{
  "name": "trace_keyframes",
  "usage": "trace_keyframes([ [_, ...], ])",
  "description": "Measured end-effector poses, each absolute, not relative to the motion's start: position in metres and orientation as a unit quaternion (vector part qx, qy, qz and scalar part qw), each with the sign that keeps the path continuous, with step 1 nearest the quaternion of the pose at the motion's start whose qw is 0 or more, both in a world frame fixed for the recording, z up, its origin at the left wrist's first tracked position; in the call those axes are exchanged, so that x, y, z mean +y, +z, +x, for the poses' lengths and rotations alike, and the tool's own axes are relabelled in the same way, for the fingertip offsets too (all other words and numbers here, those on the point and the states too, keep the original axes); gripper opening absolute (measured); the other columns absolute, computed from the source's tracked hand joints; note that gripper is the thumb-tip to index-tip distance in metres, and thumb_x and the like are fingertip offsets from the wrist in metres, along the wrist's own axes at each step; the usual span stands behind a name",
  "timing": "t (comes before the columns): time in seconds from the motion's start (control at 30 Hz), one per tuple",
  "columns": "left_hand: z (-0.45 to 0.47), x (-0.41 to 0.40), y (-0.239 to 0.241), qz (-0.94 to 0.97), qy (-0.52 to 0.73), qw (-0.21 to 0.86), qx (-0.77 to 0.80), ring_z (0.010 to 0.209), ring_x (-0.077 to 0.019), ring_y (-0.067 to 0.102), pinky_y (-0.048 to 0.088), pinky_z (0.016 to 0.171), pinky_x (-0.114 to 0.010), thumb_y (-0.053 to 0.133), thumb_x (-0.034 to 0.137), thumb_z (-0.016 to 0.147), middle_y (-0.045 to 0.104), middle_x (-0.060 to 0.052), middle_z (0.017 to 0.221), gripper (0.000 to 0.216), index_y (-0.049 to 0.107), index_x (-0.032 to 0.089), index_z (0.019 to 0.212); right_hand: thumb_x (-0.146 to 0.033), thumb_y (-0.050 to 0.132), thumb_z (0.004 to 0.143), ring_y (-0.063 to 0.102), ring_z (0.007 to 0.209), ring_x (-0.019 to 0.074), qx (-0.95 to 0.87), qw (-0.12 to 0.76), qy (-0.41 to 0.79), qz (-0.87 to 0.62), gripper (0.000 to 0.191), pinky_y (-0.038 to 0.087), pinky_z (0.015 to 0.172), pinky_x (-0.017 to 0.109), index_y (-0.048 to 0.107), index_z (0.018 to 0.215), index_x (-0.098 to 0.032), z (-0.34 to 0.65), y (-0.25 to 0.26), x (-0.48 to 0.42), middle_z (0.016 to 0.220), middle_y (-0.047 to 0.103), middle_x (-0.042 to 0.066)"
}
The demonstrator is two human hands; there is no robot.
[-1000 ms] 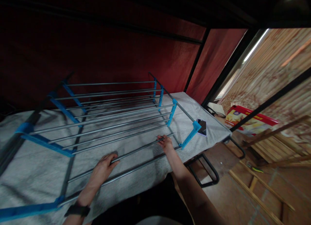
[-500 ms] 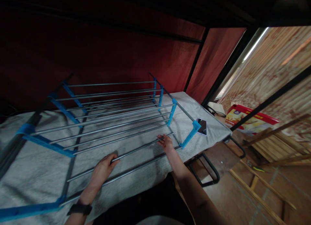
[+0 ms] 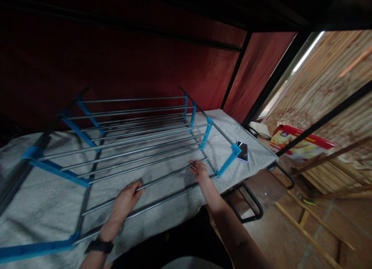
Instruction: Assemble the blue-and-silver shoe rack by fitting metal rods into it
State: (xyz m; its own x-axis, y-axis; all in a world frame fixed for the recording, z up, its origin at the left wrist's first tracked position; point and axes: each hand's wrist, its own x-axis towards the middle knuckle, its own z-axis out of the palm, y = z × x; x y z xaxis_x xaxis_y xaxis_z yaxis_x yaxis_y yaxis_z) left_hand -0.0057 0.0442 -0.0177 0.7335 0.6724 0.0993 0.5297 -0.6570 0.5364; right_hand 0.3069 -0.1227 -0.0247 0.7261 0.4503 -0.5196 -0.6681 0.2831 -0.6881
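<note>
A rack of grey metal tubes and blue plastic brackets [image 3: 205, 133] lies on its side on a cloth-covered bed. Between its near brackets is a loose-looking metal tube [image 3: 167, 177], gripped at both ends of its middle stretch. My left hand [image 3: 128, 199], with a dark band at the wrist, wraps over the tube's left part. Toward the tube's right end, my right hand [image 3: 198, 170] pinches it with the fingertips. A second tube [image 3: 162, 201] runs nearer to me, passing behind my left wrist. Whether the held tube's ends sit in any bracket I cannot tell.
A phone [image 3: 242, 150] rests on the grey cloth [image 3: 226, 123] right of the rack. Black metal bed posts [image 3: 236, 75] and a red wall stand behind. On the floor at right are a red-and-yellow box [image 3: 299, 143] and a wooden frame [image 3: 303, 218].
Almost nothing differs. Both hands keep their hold on the tube, and the view has shifted very slightly.
</note>
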Motion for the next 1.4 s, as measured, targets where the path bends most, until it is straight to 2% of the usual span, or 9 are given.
trace_keyframes([
  [0.17, -0.0021, 0.0413, -0.0170, 0.893, 0.142, 0.249, 0.346, 0.095, -0.0272, 0.071, 0.056, 0.089, -0.040, 0.050, 0.051, 0.090, 0.075, -0.008, 0.099, 0.029, 0.062, 0.025, 0.094, -0.019, 0.059, 0.089, 0.066, 0.062, 0.0159, 0.109, 0.797, 0.351, -0.480, 0.016, 0.060, 0.064, 0.031, 0.052, 0.076, -0.024, 0.3066, -0.0258, -0.1224, 0.074, 0.074, 0.002],
  [0.3, -0.0021, 0.0426, -0.0171, 0.899, 0.147, 0.255, 0.326, 0.102, -0.0292, 0.071, 0.055, 0.096, -0.043, 0.050, 0.055, 0.089, 0.075, -0.011, 0.107, 0.037, 0.067, 0.024, 0.100, -0.018, 0.060, 0.089, 0.067, 0.063, 0.0166, 0.103, 0.797, 0.355, -0.478, 0.014, 0.060, 0.063, 0.031, 0.053, 0.078, -0.024, 0.3082, -0.0289, -0.1232, 0.077, 0.074, 0.004],
  [0.43, -0.0045, 0.0446, -0.0185, 0.905, 0.147, 0.245, 0.314, 0.103, -0.0304, 0.071, 0.055, 0.097, -0.045, 0.044, 0.057, 0.092, 0.075, -0.012, 0.106, 0.043, 0.070, 0.023, 0.099, -0.018, 0.056, 0.091, 0.069, 0.066, 0.0171, 0.098, 0.795, 0.362, -0.477, 0.013, 0.060, 0.062, 0.032, 0.054, 0.079, -0.024, 0.3099, -0.0313, -0.1233, 0.077, 0.074, 0.004],
  [0.7, -0.0049, 0.0433, -0.0220, 0.907, 0.153, 0.212, 0.331, 0.100, -0.0299, 0.070, 0.055, 0.094, -0.045, 0.041, 0.055, 0.094, 0.073, -0.011, 0.104, 0.040, 0.065, 0.023, 0.098, -0.021, 0.066, 0.086, 0.069, 0.068, 0.0178, 0.085, 0.796, 0.364, -0.475, 0.016, 0.061, 0.063, 0.033, 0.052, 0.079, -0.025, 0.3086, -0.0308, -0.1246, 0.079, 0.074, 0.004],
  [0.93, -0.0049, 0.0433, -0.0192, 0.899, 0.134, 0.222, 0.352, 0.098, -0.0300, 0.070, 0.055, 0.093, -0.045, 0.041, 0.052, 0.094, 0.074, -0.012, 0.105, 0.038, 0.065, 0.022, 0.101, -0.020, 0.064, 0.089, 0.068, 0.065, 0.0164, 0.085, 0.791, 0.372, -0.478, 0.019, 0.062, 0.066, 0.033, 0.049, 0.078, -0.024, 0.3094, -0.0283, -0.1237, 0.077, 0.073, 0.004],
  [1.17, -0.0041, 0.0448, -0.0225, 0.905, 0.151, 0.230, 0.326, 0.107, -0.0305, 0.069, 0.052, 0.102, -0.046, 0.045, 0.052, 0.093, 0.074, -0.013, 0.112, 0.041, 0.070, 0.022, 0.104, -0.018, 0.056, 0.093, 0.069, 0.066, 0.0163, 0.082, 0.786, 0.378, -0.483, 0.016, 0.062, 0.068, 0.034, 0.051, 0.080, -0.024, 0.3112, -0.0304, -0.1242, 0.077, 0.074, 0.003],
  [1.4, -0.0045, 0.0459, -0.0249, 0.908, 0.148, 0.224, 0.322, 0.103, -0.0306, 0.068, 0.052, 0.100, -0.047, 0.042, 0.051, 0.094, 0.073, -0.013, 0.107, 0.040, 0.069, 0.023, 0.100, -0.020, 0.056, 0.093, 0.069, 0.068, 0.0172, 0.078, 0.788, 0.374, -0.483, 0.013, 0.062, 0.069, 0.034, 0.052, 0.081, -0.023, 0.3109, -0.0323, -0.1244, 0.079, 0.075, 0.004],
])
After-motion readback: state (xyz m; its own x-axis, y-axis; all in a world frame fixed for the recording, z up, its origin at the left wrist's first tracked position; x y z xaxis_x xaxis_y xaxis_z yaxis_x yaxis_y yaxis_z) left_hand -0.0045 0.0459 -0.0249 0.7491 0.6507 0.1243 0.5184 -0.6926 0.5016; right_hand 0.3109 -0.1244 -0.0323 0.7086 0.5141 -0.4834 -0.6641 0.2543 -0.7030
